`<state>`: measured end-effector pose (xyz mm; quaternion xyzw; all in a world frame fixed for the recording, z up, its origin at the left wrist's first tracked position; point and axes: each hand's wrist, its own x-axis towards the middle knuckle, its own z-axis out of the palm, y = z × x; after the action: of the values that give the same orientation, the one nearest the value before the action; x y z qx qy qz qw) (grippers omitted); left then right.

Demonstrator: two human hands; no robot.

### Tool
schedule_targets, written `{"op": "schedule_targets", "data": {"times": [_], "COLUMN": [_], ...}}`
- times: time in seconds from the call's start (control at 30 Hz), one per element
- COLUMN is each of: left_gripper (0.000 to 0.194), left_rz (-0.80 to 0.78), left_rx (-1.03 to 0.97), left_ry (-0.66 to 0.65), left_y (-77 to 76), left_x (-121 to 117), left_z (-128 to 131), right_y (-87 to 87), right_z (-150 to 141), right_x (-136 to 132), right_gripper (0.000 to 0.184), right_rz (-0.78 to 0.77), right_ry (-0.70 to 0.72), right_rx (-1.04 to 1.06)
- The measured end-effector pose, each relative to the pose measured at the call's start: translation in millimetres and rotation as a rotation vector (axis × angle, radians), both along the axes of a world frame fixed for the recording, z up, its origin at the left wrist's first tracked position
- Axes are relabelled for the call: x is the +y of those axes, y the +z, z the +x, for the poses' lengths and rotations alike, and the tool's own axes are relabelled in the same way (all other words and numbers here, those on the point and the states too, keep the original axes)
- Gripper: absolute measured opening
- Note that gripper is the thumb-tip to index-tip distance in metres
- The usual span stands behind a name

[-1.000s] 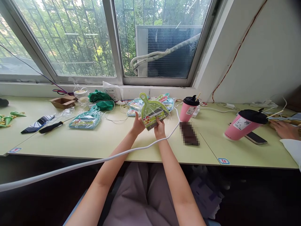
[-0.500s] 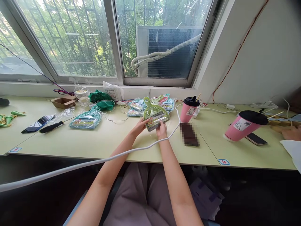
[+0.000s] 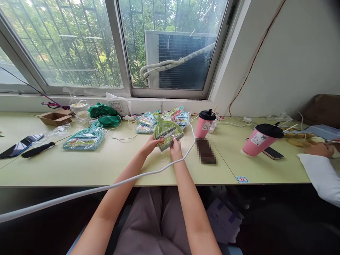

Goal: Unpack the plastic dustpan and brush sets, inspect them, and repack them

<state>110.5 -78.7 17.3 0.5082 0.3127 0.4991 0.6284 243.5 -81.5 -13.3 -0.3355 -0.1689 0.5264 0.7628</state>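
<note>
Between both my hands is a green mini dustpan and brush set (image 3: 168,130) in clear plastic wrap, tilted with its looped handle up. My left hand (image 3: 150,144) grips its left edge, thumb on the front. My right hand (image 3: 175,148) holds the lower right edge; some of its fingers are behind the set. Just beyond lies a pile of similar wrapped sets (image 3: 147,119) in blue, green and pink. To the left, several blue wrapped sets (image 3: 84,137) are stacked on the pale table (image 3: 124,170).
A white cable (image 3: 143,174) crosses in front of my forearms. Pink cups (image 3: 204,126) stand at right, near a pixelated dark object (image 3: 206,150). At left are a screwdriver (image 3: 38,150), a phone (image 3: 20,146) and a cardboard box (image 3: 55,117). Another person's hand (image 3: 320,150) is far right.
The view has turned slightly right, so everything shifts left and more of the other person's sleeve shows. Both my hands keep hold of the green set, whose tilt changes little.
</note>
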Motion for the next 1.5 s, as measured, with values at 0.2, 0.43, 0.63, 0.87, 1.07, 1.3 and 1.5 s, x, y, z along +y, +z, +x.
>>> {"op": "schedule_targets", "data": {"times": [0.2, 0.43, 0.63, 0.87, 1.07, 1.3, 1.5], "left_gripper": [0.042, 0.044, 0.055, 0.065, 0.053, 0.049, 0.047], "left_rz": [-0.035, -0.073, -0.037, -0.053, -0.038, -0.043, -0.056], "left_rx": [-0.036, -0.007, -0.067, -0.083, -0.030, 0.019, -0.008], "left_ry": [0.092, 0.110, 0.150, 0.173, 0.054, 0.003, -0.002], "left_y": [1.8, 2.5, 4.3, 6.7, 5.0, 7.1, 8.4], "left_x": [3, 3, 5, 8, 3, -4, -5], "left_z": [0, 0, -3, -8, -3, -1, -1], "right_y": [6.4, 11.7, 18.3, 21.1, 20.4, 17.9, 22.2], "right_z": [-2, -4, -2, -5, -4, 1, 7], "right_x": [-1, -4, -6, -8, -10, -8, -9], "right_gripper": [0.024, 0.026, 0.009, 0.012, 0.016, 0.019, 0.020], "right_rz": [0.000, -0.028, 0.006, 0.056, 0.061, 0.053, 0.010], "right_ry": [0.056, 0.019, 0.088, 0.175, 0.110, 0.121, 0.162], "right_rx": [0.063, 0.006, 0.024, -0.006, -0.002, -0.069, -0.060]}}
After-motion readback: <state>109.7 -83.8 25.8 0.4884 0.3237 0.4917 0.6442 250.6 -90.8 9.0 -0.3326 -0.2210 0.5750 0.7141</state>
